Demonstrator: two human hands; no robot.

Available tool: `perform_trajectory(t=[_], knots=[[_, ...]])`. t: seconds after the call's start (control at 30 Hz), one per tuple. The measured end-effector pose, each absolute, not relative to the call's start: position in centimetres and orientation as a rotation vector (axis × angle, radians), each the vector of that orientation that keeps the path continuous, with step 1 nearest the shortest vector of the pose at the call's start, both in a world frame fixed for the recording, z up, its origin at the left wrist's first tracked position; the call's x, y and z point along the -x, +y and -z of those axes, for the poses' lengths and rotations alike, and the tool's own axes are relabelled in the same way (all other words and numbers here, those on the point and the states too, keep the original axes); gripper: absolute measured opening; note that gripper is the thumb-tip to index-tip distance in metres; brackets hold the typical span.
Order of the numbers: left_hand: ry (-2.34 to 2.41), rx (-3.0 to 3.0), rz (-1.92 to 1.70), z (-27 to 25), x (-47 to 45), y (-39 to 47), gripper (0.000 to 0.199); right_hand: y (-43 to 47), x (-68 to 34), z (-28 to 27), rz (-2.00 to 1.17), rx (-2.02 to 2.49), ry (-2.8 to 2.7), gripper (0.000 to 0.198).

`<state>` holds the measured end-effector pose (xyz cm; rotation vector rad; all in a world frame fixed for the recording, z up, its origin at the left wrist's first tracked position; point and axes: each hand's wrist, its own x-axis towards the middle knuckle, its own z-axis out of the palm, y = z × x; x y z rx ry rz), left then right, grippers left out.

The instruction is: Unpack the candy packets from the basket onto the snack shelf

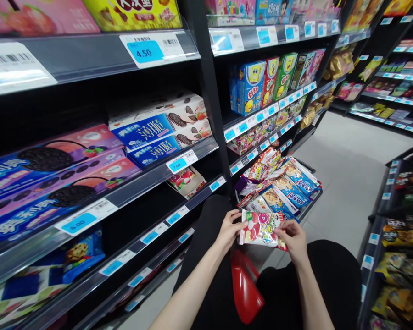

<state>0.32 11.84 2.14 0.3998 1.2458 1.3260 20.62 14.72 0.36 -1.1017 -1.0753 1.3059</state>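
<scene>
The left hand [231, 228] has its grip closed on the left end of a small, flat red-and-white plastic snack packet [259, 227] with colourful lettering. The right hand [292, 234] has its grip pinched on the same packet's right end, thumb on the front face. The packet is held between both hands, above the person's black-clad knees and in front of a dark-rimmed basket [313, 205]. In the basket lie blue-and-white biscuit packs [296, 185] with cookie pictures, and red-and-white crinkled plastic bags [261, 166] to their left. A glossy red curved object [246, 293] is visible below the packet, between the knees. Black shelving [206, 68] stands at left, bearing blue, red and green cartoon-printed cartons [253, 87].
</scene>
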Motion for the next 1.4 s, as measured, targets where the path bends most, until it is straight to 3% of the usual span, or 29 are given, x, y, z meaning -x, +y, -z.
perform_trajectory(t=[0.17, 0.27, 0.5, 0.97, 1.1, 1.4], knots=[[1.090, -0.473, -0.969, -2.2, -0.3, 11.4, 0.043, 15.0, -20.5, -0.5, -1.443, 1.140, -0.839, 0.066], [1.175, -0.541, -0.993, -2.0, -0.4, 11.4, 0.045, 15.2, -20.7, 0.3, -1.501, 1.203, -0.768, 0.074], [1.300, -0.684, -1.131, -1.5, -0.5, 11.8, 0.035, 15.4, -21.2, 1.6, -1.704, 1.285, -0.895, 0.036], [1.753, -1.275, -0.999, -2.1, 0.0, 11.8, 0.039, 15.4, -21.5, 0.7, -1.481, 1.312, -1.055, 0.031], [1.631, -1.079, -0.916, -2.2, -0.3, 11.5, 0.037, 15.3, -21.5, 0.9, -1.360, 1.365, -1.124, 0.030], [1.400, -1.046, -1.188, -2.0, -0.2, 11.7, 0.030, 15.3, -21.7, 0.7, -1.178, 1.206, -1.138, 0.012]])
